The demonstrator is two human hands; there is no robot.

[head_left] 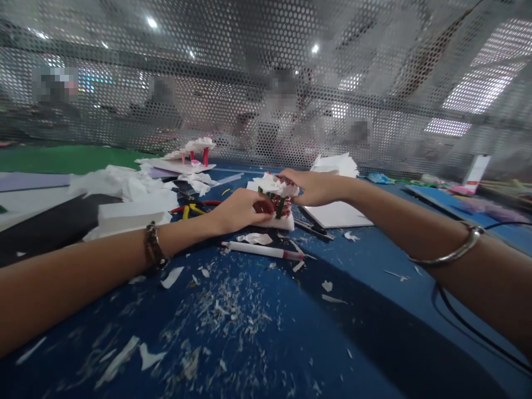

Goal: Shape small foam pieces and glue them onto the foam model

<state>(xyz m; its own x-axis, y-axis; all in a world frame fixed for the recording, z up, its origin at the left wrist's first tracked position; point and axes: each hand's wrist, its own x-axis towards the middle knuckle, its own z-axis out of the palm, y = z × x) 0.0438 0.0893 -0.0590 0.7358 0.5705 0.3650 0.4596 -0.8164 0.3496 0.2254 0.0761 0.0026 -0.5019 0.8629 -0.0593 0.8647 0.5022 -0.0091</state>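
Observation:
A small handmade paper model (271, 184) stands on the blue table in front of me, with a ruffled white top, dark green posts, reddish filling and a thick white base (279, 223). My left hand (241, 211) reaches it from the left, thumb and fingers curled in a pinch at its front post. From the right, my right hand (312, 187) grips the top edge, fingers bent over the far side and partly hidden. Just in front of the base lies a white marker (262, 250) with a reddish end. Dark-bladed scissors (311, 228) rest to the right of the model.
Paper scraps and shavings (233, 310) litter the near table. Crumpled white tissue (114, 183) and red-and-yellow-handled pliers (193, 208) are at left. Another paper model with red posts (205, 156) stands behind. White sheets (338, 216) lie right; a perforated screen (233, 72) borders the back.

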